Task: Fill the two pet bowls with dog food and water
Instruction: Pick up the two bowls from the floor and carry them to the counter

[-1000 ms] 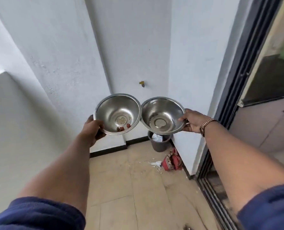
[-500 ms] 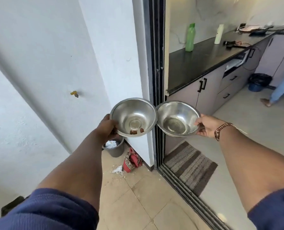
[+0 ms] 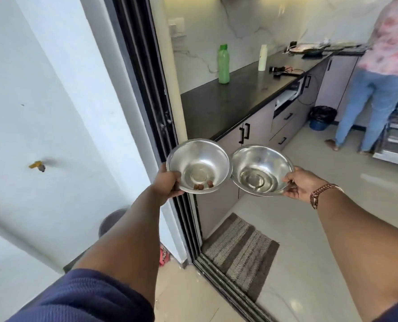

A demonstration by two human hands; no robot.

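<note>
Two steel bowls, rims touching: left hand (image 3: pixel 167 183) grips kibble bowl (image 3: pixel 199 166), right hand (image 3: pixel 301 183) grips wet bowl (image 3: pixel 260 169); carry level through doorway.

Bright, even daylight; glare on kitchen floor (image 3: pixel 346 231); wide-angle bending at edges; slight motion blur.

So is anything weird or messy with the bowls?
A little. The left bowl, held by the left hand, has a few brown food bits left at its low edge. The right bowl, in the right hand, looks empty. Both are tilted. Nothing is spilled.
</note>
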